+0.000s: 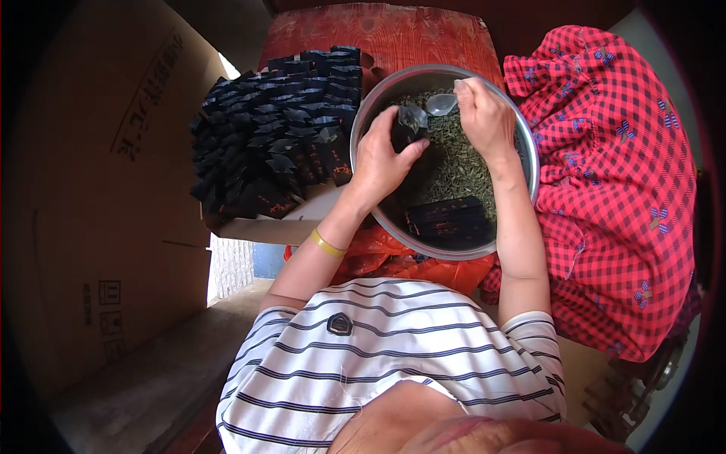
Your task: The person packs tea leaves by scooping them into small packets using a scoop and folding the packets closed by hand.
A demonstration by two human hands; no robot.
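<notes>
My left hand (379,156) holds a small black packet (404,131) upright, its clear mouth spread apart, over a round metal basin (533,153). My right hand (486,116) grips a clear plastic scoop (442,104), whose bowl is just right of the packet's mouth. Dried loose tea leaves (456,162) cover much of the basin's inside. A stack of flat black packets (445,221) lies in the basin on the side nearest me.
Many black packets (278,130) stand crowded in a cardboard tray (266,230) at left. A red wooden table (385,31) extends behind. A large cardboard box (113,187) rises at far left. Red checked cloth (612,170) is bunched at right; a red plastic bag (368,258) lies below the basin.
</notes>
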